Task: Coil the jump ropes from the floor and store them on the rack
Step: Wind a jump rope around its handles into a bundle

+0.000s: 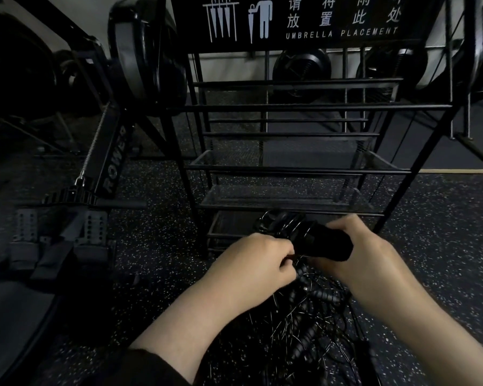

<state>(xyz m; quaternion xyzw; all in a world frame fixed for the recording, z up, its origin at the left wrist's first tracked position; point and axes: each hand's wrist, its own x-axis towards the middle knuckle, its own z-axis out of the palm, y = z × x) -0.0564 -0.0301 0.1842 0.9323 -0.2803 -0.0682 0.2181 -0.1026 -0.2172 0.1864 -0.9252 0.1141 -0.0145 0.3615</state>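
We have both hands low over the speckled floor (156,246), just in front of the black rack (287,168), and the reason is plain: the ropes lie here and the shelves are close enough to reach without shifting. Our right hand (365,254) is curled round a bundle of black handles (321,240), gripping them together so they act as the fixed end while the cord gets gathered. Our left hand (257,260) is closed into a loose fist beside that bundle, its fingers apparently pinching a thin cord, though the light is too dim to see exactly which strand it has. From between the hands the tangle of jump ropes (307,324) trails down and spreads across the floor toward us, still loose, so we judge the coiling to be under way and far from finished. The mesh shelves (285,196) of the rack show nothing stored that we can make out. A rowing machine (106,168) stands to the left, well apart from the work
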